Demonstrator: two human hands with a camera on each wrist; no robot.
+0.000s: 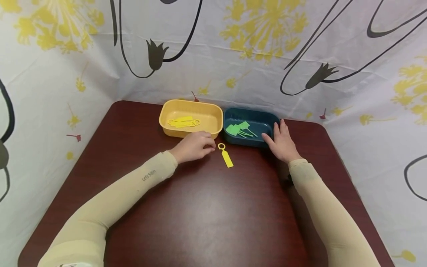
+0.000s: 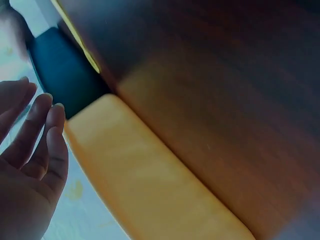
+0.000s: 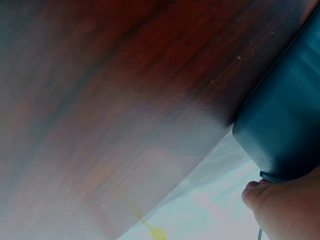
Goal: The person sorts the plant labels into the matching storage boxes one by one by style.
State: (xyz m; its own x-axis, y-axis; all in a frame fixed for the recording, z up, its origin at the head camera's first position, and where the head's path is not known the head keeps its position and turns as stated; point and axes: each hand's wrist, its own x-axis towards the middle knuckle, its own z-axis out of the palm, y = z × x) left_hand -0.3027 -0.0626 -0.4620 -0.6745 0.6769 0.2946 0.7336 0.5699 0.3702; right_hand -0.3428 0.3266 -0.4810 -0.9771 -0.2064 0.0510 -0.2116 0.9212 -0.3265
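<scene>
My left hand (image 1: 195,145) hovers by the front of the yellow bin (image 1: 163,122), its fingers loosely bent with nothing between them. In the left wrist view its relaxed fingers (image 2: 56,155) are spread a little apart. Just right of that hand, a yellow tag with a ring end (image 1: 227,157) lies on the table. My right hand (image 1: 284,144) rests spread on the right end of the dark teal bin (image 1: 245,141), thumb at the front rim and fingers along the side. Several green tags with thin stems (image 1: 237,129) lie in the teal bin; several yellow ring tags (image 1: 183,121) are in the yellow one.
Both bins stand side by side at the back of the dark red-brown table (image 1: 207,215). A white cloth (image 1: 200,79) with yellow and grey flower prints hangs right behind them and along both sides. Sleeved forearms reach in from the near left and right.
</scene>
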